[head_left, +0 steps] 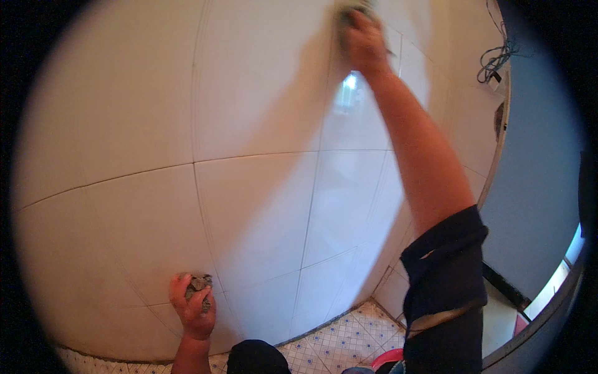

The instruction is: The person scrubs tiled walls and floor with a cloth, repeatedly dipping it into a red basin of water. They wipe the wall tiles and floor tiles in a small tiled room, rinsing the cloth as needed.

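Before me rises a wall of large white tiles (254, 112) with thin dark joints. My right hand (369, 46) reaches high up at the end of my outstretched arm, its fingers closed on a dark, blurred object (346, 28) against the wall. Motion blur hides what that object is. Low on the left, my left hand (191, 308) grips a rough grey-brown lump (201, 283) close to the tiles. Whether it is mortar or a wadded cloth, I cannot tell. My right arm throws a long shadow across the wall.
A grey-blue door (537, 140) stands on the right, with a coil of thin cable (493, 63) hanging beside its frame. Below lie patterned floor tiles (331, 339) and the pink rim of a container (385, 357). A dark rounded shape (257, 357) rises at the bottom.
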Demonstrator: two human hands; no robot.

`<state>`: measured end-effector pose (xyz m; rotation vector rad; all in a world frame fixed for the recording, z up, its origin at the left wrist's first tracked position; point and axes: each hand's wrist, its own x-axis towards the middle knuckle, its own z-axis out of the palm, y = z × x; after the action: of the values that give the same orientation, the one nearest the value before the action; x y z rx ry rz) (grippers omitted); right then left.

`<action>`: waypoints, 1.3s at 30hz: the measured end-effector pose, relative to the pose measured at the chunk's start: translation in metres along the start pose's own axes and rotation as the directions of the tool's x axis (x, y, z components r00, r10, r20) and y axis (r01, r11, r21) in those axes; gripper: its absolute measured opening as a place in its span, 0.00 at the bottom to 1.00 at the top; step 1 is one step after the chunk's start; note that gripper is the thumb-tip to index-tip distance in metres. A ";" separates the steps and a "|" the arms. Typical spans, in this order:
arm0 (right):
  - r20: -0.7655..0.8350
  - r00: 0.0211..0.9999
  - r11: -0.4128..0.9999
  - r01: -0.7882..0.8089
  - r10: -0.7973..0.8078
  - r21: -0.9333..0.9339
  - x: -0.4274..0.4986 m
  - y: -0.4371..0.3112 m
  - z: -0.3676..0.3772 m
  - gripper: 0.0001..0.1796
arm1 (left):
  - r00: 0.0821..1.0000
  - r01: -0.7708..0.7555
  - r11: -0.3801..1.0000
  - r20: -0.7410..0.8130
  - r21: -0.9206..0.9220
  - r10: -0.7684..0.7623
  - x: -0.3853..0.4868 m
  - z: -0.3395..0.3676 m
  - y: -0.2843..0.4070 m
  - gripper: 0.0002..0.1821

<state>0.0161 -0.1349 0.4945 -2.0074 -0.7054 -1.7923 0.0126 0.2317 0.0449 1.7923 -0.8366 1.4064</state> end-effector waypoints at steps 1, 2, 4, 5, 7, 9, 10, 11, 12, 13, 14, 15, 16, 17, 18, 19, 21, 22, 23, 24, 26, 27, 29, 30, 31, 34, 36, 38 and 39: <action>-0.058 0.949 0.925 0.285 -0.308 -0.251 0.001 -0.024 0.032 0.15 | 1.000 0.009 1.000 -0.014 0.008 -0.009 0.001 0.001 0.001 0.13; -0.106 0.882 0.824 0.380 -0.460 -0.420 -0.004 -0.048 0.060 0.17 | 1.000 0.001 1.000 -0.017 -0.010 -0.001 0.001 0.002 0.002 0.13; 0.016 0.887 0.888 0.461 -0.461 0.006 -0.030 -0.097 0.100 0.16 | 1.000 -0.011 1.000 -0.030 -0.025 0.010 0.003 0.003 0.003 0.12; 0.094 0.914 0.919 0.389 -0.394 0.070 -0.046 -0.122 0.115 0.17 | 0.999 -0.018 1.000 -0.041 -0.019 0.018 0.005 0.002 0.003 0.11; 0.167 0.806 0.802 0.587 -0.568 -0.107 -0.087 -0.159 0.139 0.18 | 0.998 -0.031 1.000 -0.049 0.007 0.031 0.002 0.003 -0.002 0.10; 0.294 0.794 0.829 0.560 -0.532 -0.013 -0.128 -0.181 0.153 0.18 | 0.991 -0.013 1.000 -0.133 0.008 0.014 -0.004 0.003 -0.013 0.09; 0.309 0.800 0.838 0.545 -0.514 -0.017 -0.147 -0.186 0.157 0.18 | 0.992 0.016 0.999 -0.128 0.042 -0.010 -0.011 0.001 -0.020 0.10; 0.341 0.797 0.846 0.533 -0.498 -0.009 -0.169 -0.187 0.158 0.18 | 0.991 0.045 0.997 -0.132 0.067 -0.036 -0.021 -0.002 -0.026 0.11; 0.375 0.792 0.852 0.523 -0.483 -0.007 -0.192 -0.187 0.158 0.18 | 0.993 0.065 0.993 -0.101 0.095 -0.055 -0.032 -0.006 -0.031 0.12; 0.399 0.781 0.844 0.536 -0.481 -0.030 -0.217 -0.186 0.159 0.16 | 0.992 0.104 0.989 -0.080 0.105 -0.096 -0.042 -0.009 -0.038 0.12; 0.472 0.749 0.841 0.540 -0.464 -0.029 -0.246 -0.184 0.157 0.15 | 0.991 0.116 0.985 -0.079 0.124 -0.107 -0.053 -0.013 -0.043 0.13; 0.521 0.721 0.842 0.539 -0.457 -0.007 -0.280 -0.184 0.156 0.14 | 0.986 0.156 0.980 -0.077 0.123 -0.148 -0.063 -0.017 -0.048 0.14; 0.618 0.650 0.839 0.544 -0.442 0.028 -0.317 -0.182 0.155 0.13 | 0.984 0.166 0.978 -0.085 0.128 -0.156 -0.071 -0.020 -0.052 0.14; 0.661 0.623 0.859 0.509 -0.417 0.061 -0.355 -0.183 0.150 0.20 | 0.981 0.168 0.980 -0.115 0.108 -0.155 -0.080 -0.027 -0.054 0.14; 0.771 0.531 0.880 0.469 -0.353 0.080 -0.391 -0.171 0.148 0.29 | 0.980 0.200 0.969 -0.049 0.144 -0.195 -0.082 -0.024 -0.061 0.14; 0.777 0.534 0.895 0.439 -0.333 0.082 -0.430 -0.172 0.138 0.31 | 0.981 0.192 0.969 -0.029 0.154 -0.190 -0.086 -0.028 -0.061 0.14; 0.872 0.434 0.943 0.320 -0.227 0.087 -0.505 -0.164 0.130 0.33 | 0.979 0.203 0.967 -0.005 0.155 -0.205 -0.096 -0.029 -0.063 0.14; 0.863 0.427 0.918 0.383 -0.271 0.099 -0.535 -0.159 0.124 0.34 | 0.978 0.208 0.967 -0.006 0.147 -0.209 -0.100 -0.030 -0.063 0.14; 0.898 0.361 0.928 0.354 -0.253 0.119 -0.559 -0.154 0.122 0.33 | 0.979 0.205 0.969 -0.016 0.137 -0.205 -0.104 -0.030 -0.065 0.13; 0.932 0.287 0.936 0.332 -0.220 0.119 -0.576 -0.153 0.116 0.33 | 0.975 0.222 0.965 -0.007 0.141 -0.224 -0.107 -0.032 -0.065 0.13; 0.994 0.103 0.980 0.197 -0.042 0.021 -0.585 -0.150 0.108 0.32 | 0.951 0.290 0.942 0.062 0.170 -0.304 -0.115 -0.037 -0.067 0.12; 0.992 0.077 0.948 0.309 -0.103 0.074 -0.577 -0.149 0.108 0.32 | 0.940 0.328 0.928 0.035 0.179 -0.339 -0.120 -0.041 -0.067 0.12; 0.954 0.220 0.912 0.397 -0.203 0.103 -0.538 -0.149 0.105 0.31 | 0.902 0.427 0.882 -0.017 0.202 -0.432 -0.125 -0.049 -0.074 0.10; 0.894 0.368 0.910 0.403 -0.256 0.095 -0.510 -0.147 0.104 0.30 | 0.886 0.463 0.866 -0.075 0.188 -0.457 -0.127 -0.052 -0.078 0.11; 0.842 0.472 0.905 0.423 -0.260 0.042 -0.481 -0.148 0.105 0.30 | 0.847 0.532 0.826 -0.108 0.184 -0.521 -0.128 -0.054 -0.079 0.12; 0.635 0.751 0.928 0.343 -0.181 -0.142 -0.400 -0.146 0.130 0.15 | 0.765 0.635 0.764 -0.232 0.116 -0.600 -0.131 -0.047 -0.087 0.13; 0.441 0.868 0.941 0.311 -0.226 -0.130 -0.381 -0.159 0.155 0.11 | 0.690 0.701 0.712 -0.288 0.040 -0.664 -0.136 -0.038 -0.085 0.13; 0.450 0.831 0.938 0.342 -0.327 0.050 -0.394 -0.176 0.182 0.17 | 0.598 0.783 0.622 -0.299 0.022 -0.743 -0.146 -0.034 -0.084 0.14; 0.527 0.770 0.930 0.344 -0.360 0.133 -0.411 -0.187 0.194 0.21 | 0.548 0.822 0.570 -0.272 0.000 -0.791 -0.154 -0.035 -0.083 0.14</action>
<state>0.0349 0.0752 0.0500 -2.5242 -1.3518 -1.3440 0.0322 0.3167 -0.1110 1.6835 0.2641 0.9948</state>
